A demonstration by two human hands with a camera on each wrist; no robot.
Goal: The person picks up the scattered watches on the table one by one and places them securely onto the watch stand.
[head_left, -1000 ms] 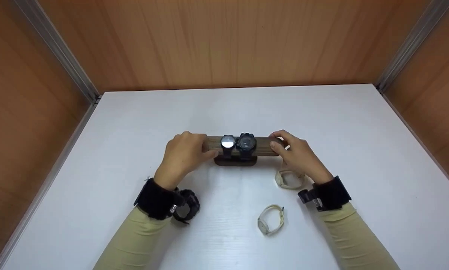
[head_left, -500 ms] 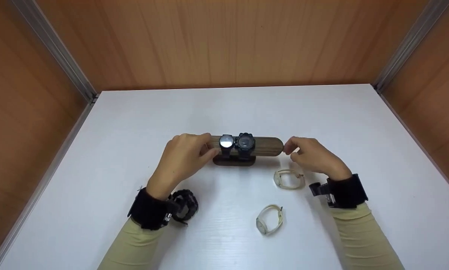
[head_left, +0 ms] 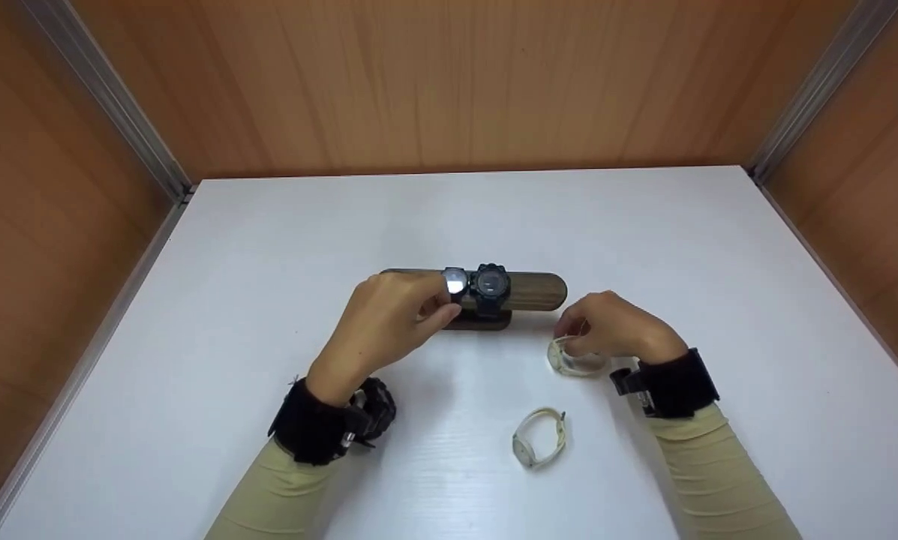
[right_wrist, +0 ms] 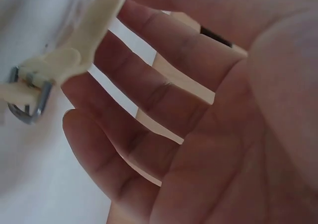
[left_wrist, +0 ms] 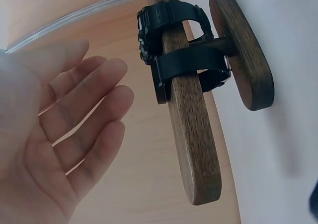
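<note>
My left hand (head_left: pixel 388 319) hides the stand's (head_left: pixel 527 291) left end; right hand (head_left: pixel 614 330) covers pt of the cream watch (head_left: pixel 572 360); can't tell if touching.

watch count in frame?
5: two dark watches on the wooden stand, one cream watch under the right hand, another nearer, a black one by the left wrist.

Beige sleeves (head_left: pixel 707 469), black wristbands (head_left: pixel 677 382)

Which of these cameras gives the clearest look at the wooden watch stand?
The left wrist view: the wooden watch stand fills the frame, bar, foot and two black watches plain. The head view shows it small, partly behind the left hand. The right wrist view shows none.
</note>
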